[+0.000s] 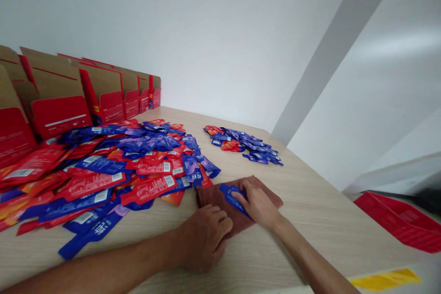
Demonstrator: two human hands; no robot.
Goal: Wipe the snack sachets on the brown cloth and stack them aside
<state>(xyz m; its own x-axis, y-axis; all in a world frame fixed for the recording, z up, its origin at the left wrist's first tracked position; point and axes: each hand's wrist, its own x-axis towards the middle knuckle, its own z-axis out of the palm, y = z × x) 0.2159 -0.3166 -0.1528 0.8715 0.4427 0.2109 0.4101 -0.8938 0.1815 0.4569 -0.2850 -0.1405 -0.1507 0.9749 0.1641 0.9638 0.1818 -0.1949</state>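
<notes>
A brown cloth (263,188) lies folded on the table at the centre of the head view. My left hand (206,236) is closed on its near-left edge, knuckles up, so the fingertips are hidden. My right hand (258,202) rests on the cloth with a blue sachet (234,198) under its thumb and curled fingers. That sachet lies flat on the cloth, its narrow neck pointing up and left. Just left of the cloth spreads a large pile of red and blue sachets (148,167). Beyond it lies a smaller heap of sachets (244,142).
Red cardboard boxes (60,115) with raised brown flaps stand in a row at the back left. A white wall (213,46) borders the table (310,216). A red bin (399,220) sits off the table's right side, and a yellow strip (386,280) shows at lower right.
</notes>
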